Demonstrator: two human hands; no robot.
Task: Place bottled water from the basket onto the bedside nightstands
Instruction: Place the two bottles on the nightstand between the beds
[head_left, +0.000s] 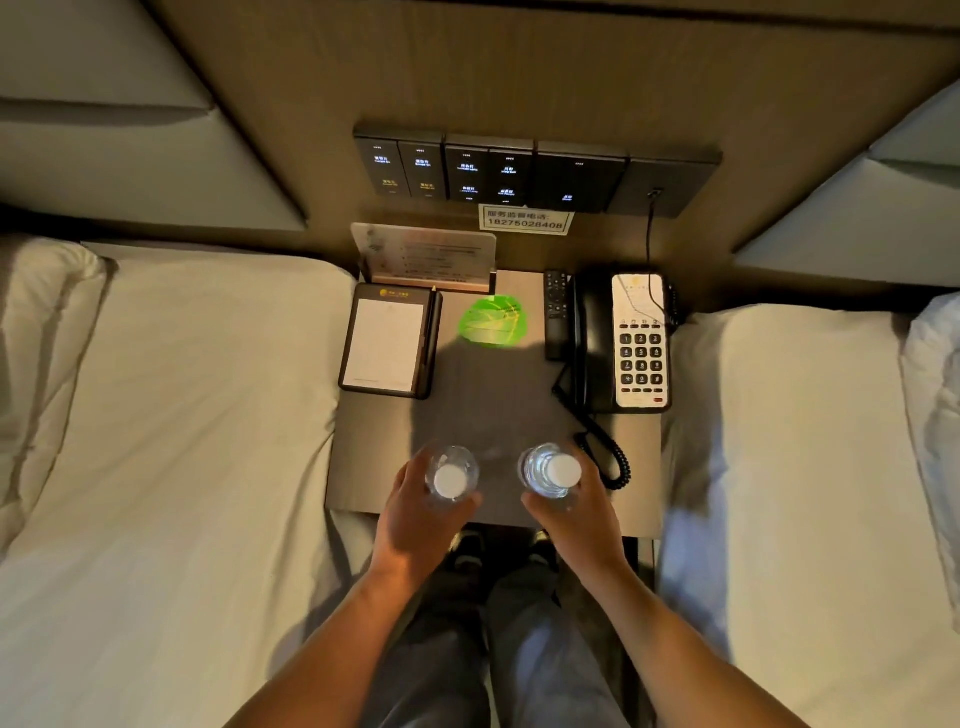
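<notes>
Over the bench (395, 467) front, my left hand (415, 525) and right hand (576, 514) each wrapped 1 bottle (451, 474), fingers closed around slick, full, weighty bodies below the caps.

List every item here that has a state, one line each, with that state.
Left bottle: upright, capped, held in left hand.
Right bottle: upright, capped, held in right hand.
Phone: handset on its cradle, coiled cord trailing forward.
Remote: lying flat beside the phone.
Notepad: lying flat in its holder, blank page up.
Switch panel: labels lit.
Nightstand: green light patch near its back.
</notes>
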